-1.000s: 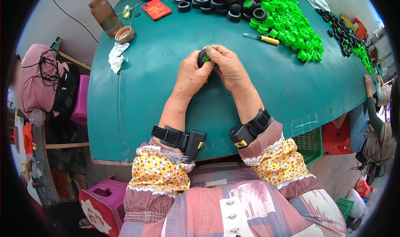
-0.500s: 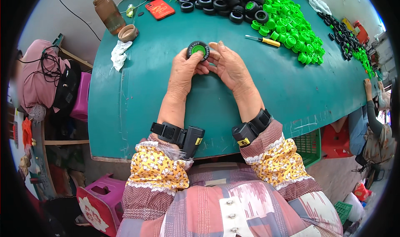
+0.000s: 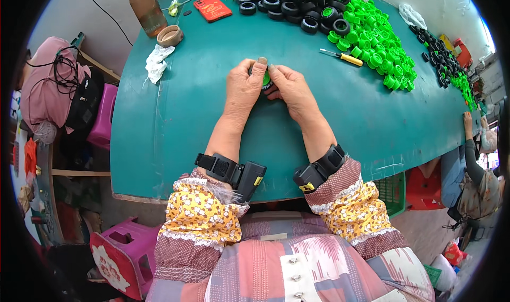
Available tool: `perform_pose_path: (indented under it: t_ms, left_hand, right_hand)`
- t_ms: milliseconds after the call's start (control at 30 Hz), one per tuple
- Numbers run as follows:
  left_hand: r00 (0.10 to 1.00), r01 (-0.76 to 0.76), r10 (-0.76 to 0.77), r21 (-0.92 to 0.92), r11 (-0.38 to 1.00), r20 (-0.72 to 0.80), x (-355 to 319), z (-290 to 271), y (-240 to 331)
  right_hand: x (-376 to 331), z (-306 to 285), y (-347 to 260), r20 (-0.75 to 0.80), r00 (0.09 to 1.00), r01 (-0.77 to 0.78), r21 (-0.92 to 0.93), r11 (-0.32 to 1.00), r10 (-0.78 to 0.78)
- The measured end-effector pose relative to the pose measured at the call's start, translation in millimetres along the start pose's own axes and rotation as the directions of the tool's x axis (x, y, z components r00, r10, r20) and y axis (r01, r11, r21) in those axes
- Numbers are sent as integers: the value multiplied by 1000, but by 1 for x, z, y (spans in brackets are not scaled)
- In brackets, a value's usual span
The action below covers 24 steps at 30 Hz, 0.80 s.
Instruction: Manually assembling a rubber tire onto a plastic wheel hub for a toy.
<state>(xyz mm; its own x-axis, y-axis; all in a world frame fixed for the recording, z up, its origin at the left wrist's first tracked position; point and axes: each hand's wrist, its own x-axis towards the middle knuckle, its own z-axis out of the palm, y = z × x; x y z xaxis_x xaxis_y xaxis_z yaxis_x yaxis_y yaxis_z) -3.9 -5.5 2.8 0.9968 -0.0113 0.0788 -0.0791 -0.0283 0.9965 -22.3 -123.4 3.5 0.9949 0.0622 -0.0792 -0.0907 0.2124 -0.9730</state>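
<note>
Between my hands, above the green tabletop (image 3: 212, 137), is a small toy wheel (image 3: 266, 80): a black tyre around a bright green hub, mostly covered by my fingers. My left hand (image 3: 244, 86) grips its left side, thumb raised along the edge. On the opposite side my right hand (image 3: 289, 89) pinches it, thumb at the rim and fingers curled beneath. Past my hands lie a heap of black tyres (image 3: 289, 7) and a spread of green hubs (image 3: 380, 49). A screwdriver (image 3: 348, 58) with a yellow handle rests beside the hubs.
At the far left stand a brown jar (image 3: 146, 10) and a round brown lid (image 3: 170, 36), near crumpled white tissue (image 3: 157, 63). A red phone (image 3: 212, 8) lies by the tyres. Another person's arm (image 3: 470, 142) rests at the table's right edge, near more tyres and hubs.
My right hand has closed onto the wheel's right side, where its fingers were looser before. The wheel has turned and is now more hidden. The whole view has shifted slightly.
</note>
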Motion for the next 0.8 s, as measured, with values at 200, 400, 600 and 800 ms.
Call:
perform_pose_path:
  t_ms: [200,400,600,800]
  left_hand:
    - [963,-235,243,74,969,-114,11,2,-19]
    - [993,-104,94,-156,982,-68,4,10,-8]
    - [993,-104,99,-83,991,-60,0,9,-3]
    - [994,106,-99,-228,968,45,-2,0,-4]
  right_hand:
    - [-4,12,2,-17,999,-41,47,998,42]
    - [-7,16,2,-117,993,20,52,998,-14]
    - [-4,19,5,-140,990,18,73,997,-8]
    - [-2,19,11,-282,769,334,-588,737,-574]
